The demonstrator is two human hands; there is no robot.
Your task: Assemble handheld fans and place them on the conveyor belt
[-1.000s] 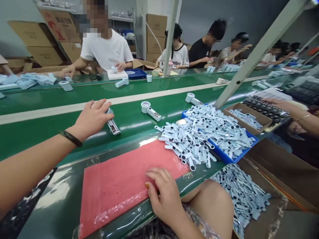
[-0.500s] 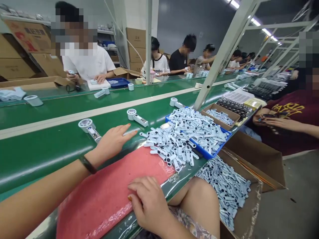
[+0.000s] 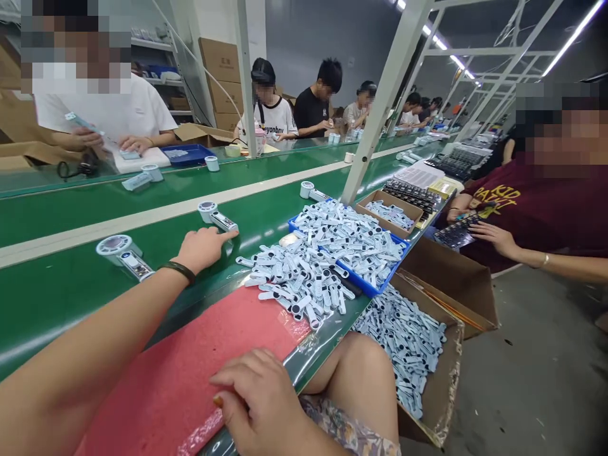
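My left hand [image 3: 204,248] reaches over the green conveyor belt [image 3: 71,278]. Its fingers are out, it holds nothing, and the index fingertip lies right beside a white round-headed handheld device [image 3: 217,217]. A second such device [image 3: 124,253] lies further left on the belt, a third [image 3: 311,191] further right. My right hand [image 3: 256,405] rests on the near edge of a pink foam mat [image 3: 190,361], fingers loosely spread and holding nothing. A heap of small light-blue parts [image 3: 294,282] spills from a blue tray [image 3: 368,288] onto the mat's right end.
A cardboard box [image 3: 446,380] full of the same parts stands by my knee. A smaller box [image 3: 363,208] and black keypads [image 3: 411,193] lie beyond the tray. A person in a maroon shirt [image 3: 536,209] works at my right. A white slanted post [image 3: 380,107] rises behind the tray. Other workers sit across the belt.
My left hand has left the device it covered on the belt and moved right to the one beside it. The view has turned to the right. My right hand stays on the mat.
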